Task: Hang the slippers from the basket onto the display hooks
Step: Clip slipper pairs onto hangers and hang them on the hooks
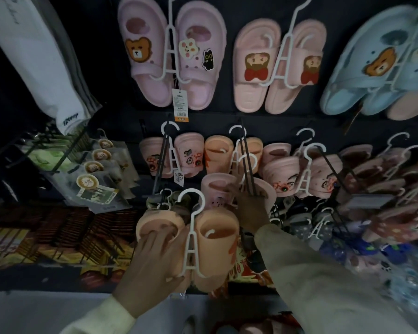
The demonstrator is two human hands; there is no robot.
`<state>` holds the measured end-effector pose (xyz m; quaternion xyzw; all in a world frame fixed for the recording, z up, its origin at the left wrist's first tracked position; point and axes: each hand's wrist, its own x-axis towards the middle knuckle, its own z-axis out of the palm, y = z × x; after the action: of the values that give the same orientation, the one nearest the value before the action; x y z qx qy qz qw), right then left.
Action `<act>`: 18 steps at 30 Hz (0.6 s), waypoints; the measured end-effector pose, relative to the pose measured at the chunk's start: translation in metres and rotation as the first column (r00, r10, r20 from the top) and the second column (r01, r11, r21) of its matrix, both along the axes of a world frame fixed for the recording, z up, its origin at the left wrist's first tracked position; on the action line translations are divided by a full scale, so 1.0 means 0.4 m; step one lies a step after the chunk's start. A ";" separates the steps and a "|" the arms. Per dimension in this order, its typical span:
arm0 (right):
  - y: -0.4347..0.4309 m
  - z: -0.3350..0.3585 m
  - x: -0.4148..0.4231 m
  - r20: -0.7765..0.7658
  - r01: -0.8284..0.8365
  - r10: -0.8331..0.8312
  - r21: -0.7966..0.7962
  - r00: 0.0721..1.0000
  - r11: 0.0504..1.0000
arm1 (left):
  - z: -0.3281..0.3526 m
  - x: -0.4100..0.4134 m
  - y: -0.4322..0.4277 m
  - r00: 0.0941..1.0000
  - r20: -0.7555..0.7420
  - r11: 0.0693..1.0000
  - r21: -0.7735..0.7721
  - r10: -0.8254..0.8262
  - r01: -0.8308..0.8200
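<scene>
- The left hand [155, 256] is low and to the left of the black hook [247, 169]. Its fingers curl around one slipper of the orange slippers [215, 237].
- The orange slippers sit on a white hanger [191, 237], just below the black hook and not on it.
- The right hand [251, 208] is right under the tip of the black hook. Its fingers grip the pink slippers [217, 189] there.
- More slippers hang farther back on the black hook.
- High above the black hook hang the bear slippers [171, 56].
- Up and to the right of the black hook are the blue slippers [372, 68].
- Far left of the black hook hang small packets [94, 169].
</scene>
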<state>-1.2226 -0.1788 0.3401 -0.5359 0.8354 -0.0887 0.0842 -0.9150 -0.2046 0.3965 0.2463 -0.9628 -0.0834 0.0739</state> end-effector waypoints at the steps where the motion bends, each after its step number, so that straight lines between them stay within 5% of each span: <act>1: 0.009 0.013 0.004 0.029 -0.002 0.003 -0.033 1.000 0.999 | -0.009 0.002 0.000 0.999 -0.032 0.999 -0.037 0.015 -0.016; 11: 0.056 0.088 0.041 0.053 -0.009 0.016 -0.128 0.998 0.992 | -0.013 0.049 0.044 0.999 0.025 0.999 -0.016 0.039 -0.038; 18: 0.125 0.085 0.056 -0.118 -0.026 0.008 -0.152 0.993 0.988 | -0.014 0.075 0.076 0.999 0.010 0.999 0.011 0.050 -0.050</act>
<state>-1.2004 -0.1289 0.3742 -0.5521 0.8251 -0.1204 -0.0055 -0.8849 -0.1740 0.3910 0.2711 -0.9562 -0.0858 0.0701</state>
